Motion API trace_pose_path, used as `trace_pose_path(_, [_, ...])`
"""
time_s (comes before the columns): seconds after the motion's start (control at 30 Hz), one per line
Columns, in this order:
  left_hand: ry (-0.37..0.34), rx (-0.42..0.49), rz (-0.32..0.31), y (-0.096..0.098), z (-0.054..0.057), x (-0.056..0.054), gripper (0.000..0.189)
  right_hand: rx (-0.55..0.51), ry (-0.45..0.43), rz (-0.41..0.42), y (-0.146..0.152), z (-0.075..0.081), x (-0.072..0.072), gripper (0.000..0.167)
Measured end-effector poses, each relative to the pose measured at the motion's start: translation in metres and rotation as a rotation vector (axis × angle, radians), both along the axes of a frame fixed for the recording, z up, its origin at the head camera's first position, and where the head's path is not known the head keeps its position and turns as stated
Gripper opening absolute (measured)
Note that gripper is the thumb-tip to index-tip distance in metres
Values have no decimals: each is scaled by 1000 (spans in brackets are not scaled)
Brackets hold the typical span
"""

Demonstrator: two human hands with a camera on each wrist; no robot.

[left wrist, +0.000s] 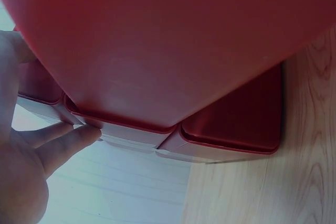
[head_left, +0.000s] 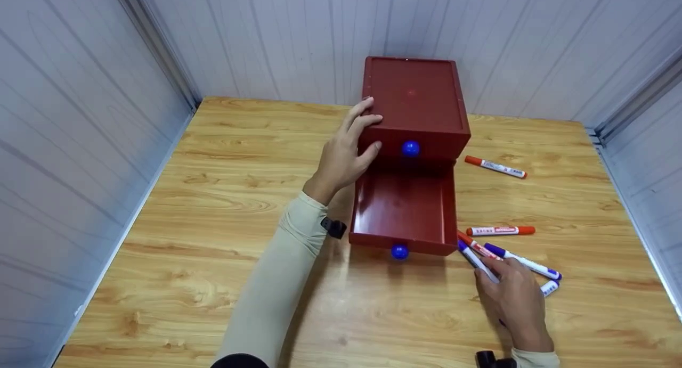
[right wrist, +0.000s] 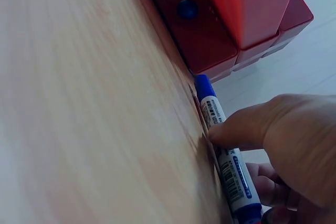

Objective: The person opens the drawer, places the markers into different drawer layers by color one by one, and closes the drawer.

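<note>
A dark red two-drawer box (head_left: 415, 99) stands against the back wall, its lower drawer (head_left: 407, 208) pulled out and holding nothing. My left hand (head_left: 343, 155) rests on the box's upper left side, fingertips on the top edge and thumb near the front. At the right, my right hand (head_left: 514, 299) pinches a blue-capped marker (right wrist: 231, 166) between thumb and fingers, low over the table. Close by lie a red marker (head_left: 493, 253), another blue-capped marker (head_left: 533, 264) and a white marker end (head_left: 550, 288), partly hidden by the hand.
Another red marker (head_left: 501, 230) lies right of the open drawer, and one more red marker (head_left: 495, 166) farther back beside the box. Blue ball knobs are on both drawers, the lower knob (head_left: 399, 252) jutting forward. White panel walls (head_left: 287, 43) border the wooden table (head_left: 213, 197).
</note>
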State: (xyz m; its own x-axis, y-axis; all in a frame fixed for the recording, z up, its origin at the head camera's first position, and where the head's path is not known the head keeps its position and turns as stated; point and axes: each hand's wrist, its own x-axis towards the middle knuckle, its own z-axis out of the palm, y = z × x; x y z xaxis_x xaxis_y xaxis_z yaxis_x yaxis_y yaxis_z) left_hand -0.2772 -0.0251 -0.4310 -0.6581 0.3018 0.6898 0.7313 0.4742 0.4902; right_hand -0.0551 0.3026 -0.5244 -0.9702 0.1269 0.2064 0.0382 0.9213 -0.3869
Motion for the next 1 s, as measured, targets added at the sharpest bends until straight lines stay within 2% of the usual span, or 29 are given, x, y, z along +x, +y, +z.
trace_pose_path(0.17, [-1, 1, 0, -2, -1, 0, 42, -3, 31, 1, -2, -2, 0, 27])
trace_pose_path(0.37, [2, 2, -3, -4, -1, 1, 41, -20, 17, -7, -4, 0, -1, 29])
trace_pose_path(0.6, [14, 12, -8, -5, -1, 0, 41, -33, 74, -29, -6, 1, -1, 28])
trace_pose_path(0.87, [10, 1, 3, -7, -2, 1, 41, -60, 63, -66, -10, 2, -1, 24])
trace_pose_path(1.0, [8, 3, 3, -8, -2, 1, 42, -131, 160, -42, -8, -1, 0, 20])
